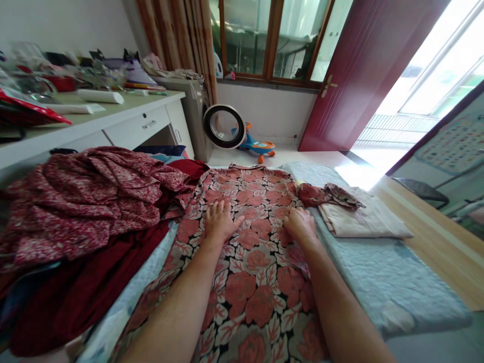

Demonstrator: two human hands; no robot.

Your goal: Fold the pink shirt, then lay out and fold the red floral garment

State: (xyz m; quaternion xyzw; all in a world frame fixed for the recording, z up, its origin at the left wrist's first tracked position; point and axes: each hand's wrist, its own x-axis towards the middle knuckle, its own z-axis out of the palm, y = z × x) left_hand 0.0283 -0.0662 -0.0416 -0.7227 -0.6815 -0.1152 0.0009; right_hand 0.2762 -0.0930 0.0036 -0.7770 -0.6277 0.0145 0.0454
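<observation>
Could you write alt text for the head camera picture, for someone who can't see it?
Two bare hands, left and right, press on a floral garment spread over a pale blue quilted pad. Rumpled red clothes lie to the left, a folded cream cloth to the right; behind stands a washing machine with its round door open.

To your left a white desk (143, 113) with a drawer, by it a gray washer (198, 96) with its round door (224, 126) open, past that an orange and blue toy (257, 143), then a red door (344, 65)
</observation>
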